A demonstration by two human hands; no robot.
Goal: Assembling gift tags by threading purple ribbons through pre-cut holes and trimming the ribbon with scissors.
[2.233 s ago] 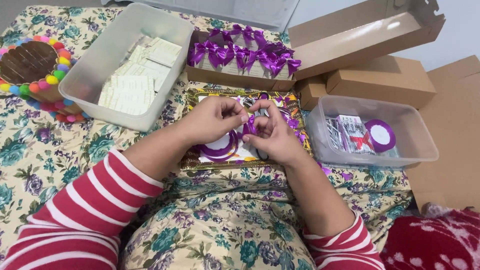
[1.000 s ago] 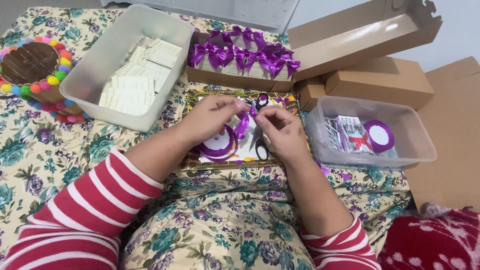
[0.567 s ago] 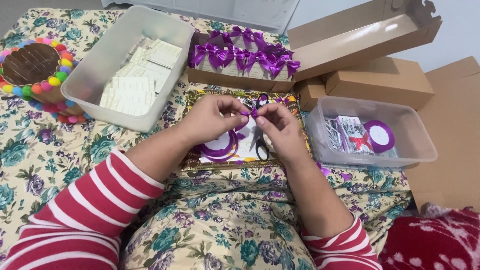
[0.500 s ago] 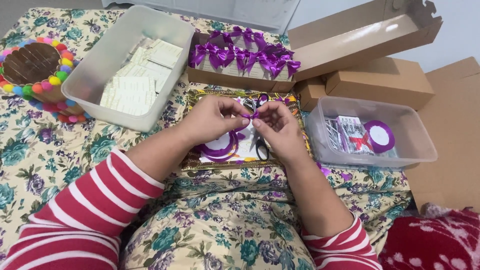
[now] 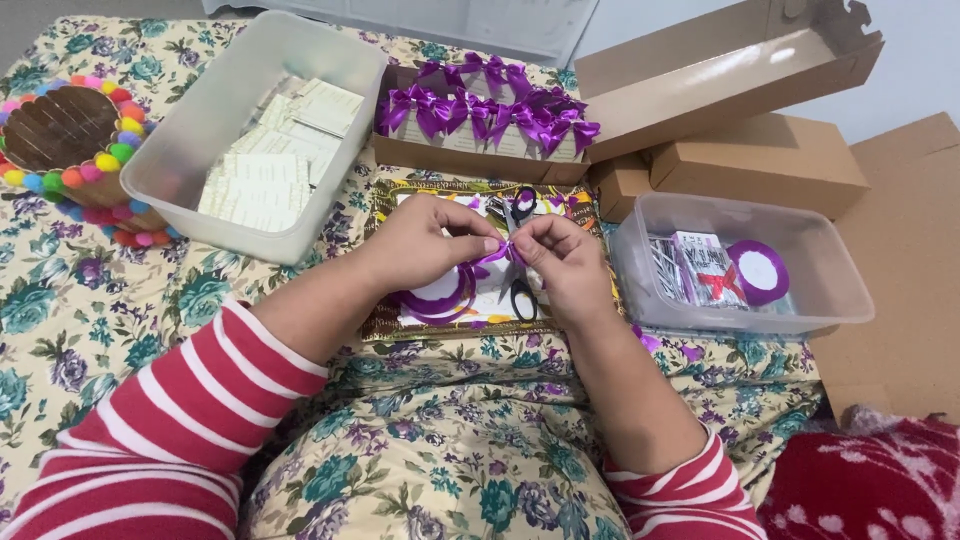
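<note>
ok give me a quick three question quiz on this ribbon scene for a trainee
1. True or false: both hands pinch the same piece of purple ribbon.
2. Which lies right under the hands? A) scissors B) a stapler C) a glue gun
3. Fill in: the finished purple bows sit in an open cardboard ____.

Key
1. True: the left hand and right hand both pinch the purple ribbon between them.
2. A: the scissors lie on the patterned tray, beside the ribbon roll.
3. box: the bows line the cardboard box.
</note>
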